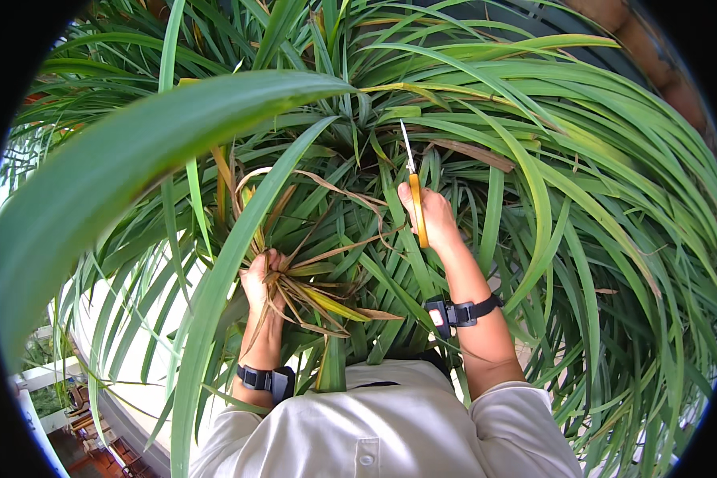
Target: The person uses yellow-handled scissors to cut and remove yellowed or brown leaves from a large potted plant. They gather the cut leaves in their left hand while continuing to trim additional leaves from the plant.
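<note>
My left hand [264,279] is closed around a bunch of dry brown and yellowed leaves [316,299], whose tips fan out to the right. In my right hand [433,218] is a pair of scissors [417,197] with orange handles, its narrow metal blades pointing up and away from me; the blades look close together. Long green strap-like leaves [573,107] of a large plant surround both hands. Beyond the scissor tip lies the dense base of the leaves, and a dried brown leaf [475,154] rests to its right.
A broad green leaf [155,131] arches close to the camera at the left, and another long leaf [227,281] crosses in front, beside my left forearm. A white railing [48,373] and brown furniture [116,451] show far below at the lower left. Dark surfaces stand behind the leaves at the upper right.
</note>
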The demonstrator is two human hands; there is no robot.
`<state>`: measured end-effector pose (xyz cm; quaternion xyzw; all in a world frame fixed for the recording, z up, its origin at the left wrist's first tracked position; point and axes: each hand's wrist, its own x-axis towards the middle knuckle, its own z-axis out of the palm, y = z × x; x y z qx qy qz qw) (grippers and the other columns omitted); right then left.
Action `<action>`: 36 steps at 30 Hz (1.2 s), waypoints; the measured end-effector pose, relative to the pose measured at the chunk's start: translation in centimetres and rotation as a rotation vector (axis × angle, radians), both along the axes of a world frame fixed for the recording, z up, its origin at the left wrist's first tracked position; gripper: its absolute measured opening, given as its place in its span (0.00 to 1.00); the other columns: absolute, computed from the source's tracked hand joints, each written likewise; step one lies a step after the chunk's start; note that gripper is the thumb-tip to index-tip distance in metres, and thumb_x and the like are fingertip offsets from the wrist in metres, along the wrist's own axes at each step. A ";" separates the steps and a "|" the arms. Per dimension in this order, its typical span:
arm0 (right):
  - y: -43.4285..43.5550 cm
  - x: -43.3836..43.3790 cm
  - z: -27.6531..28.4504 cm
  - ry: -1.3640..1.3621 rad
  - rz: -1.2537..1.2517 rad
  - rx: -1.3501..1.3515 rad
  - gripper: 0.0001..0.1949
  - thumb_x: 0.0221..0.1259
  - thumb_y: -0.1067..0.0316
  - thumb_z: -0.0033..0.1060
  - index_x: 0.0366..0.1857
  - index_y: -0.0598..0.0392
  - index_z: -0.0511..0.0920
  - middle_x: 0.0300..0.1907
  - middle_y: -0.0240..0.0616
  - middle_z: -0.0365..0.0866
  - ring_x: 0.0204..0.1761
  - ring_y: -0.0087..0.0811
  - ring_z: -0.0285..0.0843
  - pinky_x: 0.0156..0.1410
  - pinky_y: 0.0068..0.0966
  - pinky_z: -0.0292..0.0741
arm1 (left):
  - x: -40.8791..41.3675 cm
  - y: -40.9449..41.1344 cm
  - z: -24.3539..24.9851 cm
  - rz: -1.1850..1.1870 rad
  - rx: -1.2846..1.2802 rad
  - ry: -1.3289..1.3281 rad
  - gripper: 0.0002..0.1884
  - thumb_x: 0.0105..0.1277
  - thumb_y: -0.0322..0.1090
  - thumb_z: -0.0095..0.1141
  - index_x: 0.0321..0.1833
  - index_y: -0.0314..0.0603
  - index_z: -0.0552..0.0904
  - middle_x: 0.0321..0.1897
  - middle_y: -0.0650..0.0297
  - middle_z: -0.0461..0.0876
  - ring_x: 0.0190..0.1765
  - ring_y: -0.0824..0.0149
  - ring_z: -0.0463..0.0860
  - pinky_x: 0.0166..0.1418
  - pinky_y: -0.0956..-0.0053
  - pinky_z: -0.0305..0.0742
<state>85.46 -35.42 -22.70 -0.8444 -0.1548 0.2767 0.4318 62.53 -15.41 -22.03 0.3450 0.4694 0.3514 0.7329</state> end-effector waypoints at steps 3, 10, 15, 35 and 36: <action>-1.3 -2.3 1.8 0.421 0.029 0.231 0.37 0.54 0.24 0.44 0.21 0.58 0.71 0.16 0.30 0.66 0.13 0.24 0.68 0.24 0.28 0.77 | -1.4 1.3 2.9 -0.052 0.088 -0.272 0.12 0.55 0.30 0.55 0.19 0.43 0.66 0.14 0.67 0.62 0.20 0.69 0.61 0.27 0.75 0.58; -3.4 -7.1 2.8 0.654 -0.045 0.342 0.36 0.52 0.22 0.42 0.23 0.54 0.67 0.15 0.29 0.65 0.11 0.21 0.65 0.23 0.29 0.78 | -7.8 3.2 8.8 -0.205 0.226 -0.295 0.12 0.58 0.36 0.57 0.21 0.43 0.69 0.17 0.66 0.64 0.23 0.68 0.65 0.32 0.75 0.64; -6.3 -8.8 5.8 0.554 -0.109 0.393 0.36 0.52 0.22 0.40 0.25 0.53 0.68 0.14 0.28 0.65 0.11 0.21 0.66 0.23 0.29 0.78 | -10.7 0.7 10.6 -0.114 0.152 -0.417 0.12 0.55 0.34 0.59 0.21 0.43 0.69 0.19 0.66 0.66 0.27 0.67 0.68 0.36 0.74 0.66; -15.2 -48.1 30.1 0.209 0.248 1.766 0.11 0.60 0.68 0.60 0.37 0.55 0.67 0.41 0.47 0.76 0.34 0.35 0.83 0.52 0.41 0.80 | -50.6 0.6 10.1 0.097 0.335 -0.318 0.08 0.67 0.33 0.53 0.32 0.41 0.70 0.22 0.68 0.66 0.27 0.72 0.63 0.34 0.77 0.62; -15.2 -50.2 31.4 0.214 0.312 1.865 0.11 0.58 0.71 0.63 0.38 0.58 0.68 0.43 0.49 0.78 0.38 0.39 0.84 0.52 0.43 0.80 | -54.1 1.5 9.6 0.081 0.396 -0.382 0.07 0.67 0.33 0.53 0.34 0.41 0.72 0.23 0.68 0.67 0.27 0.71 0.65 0.34 0.76 0.63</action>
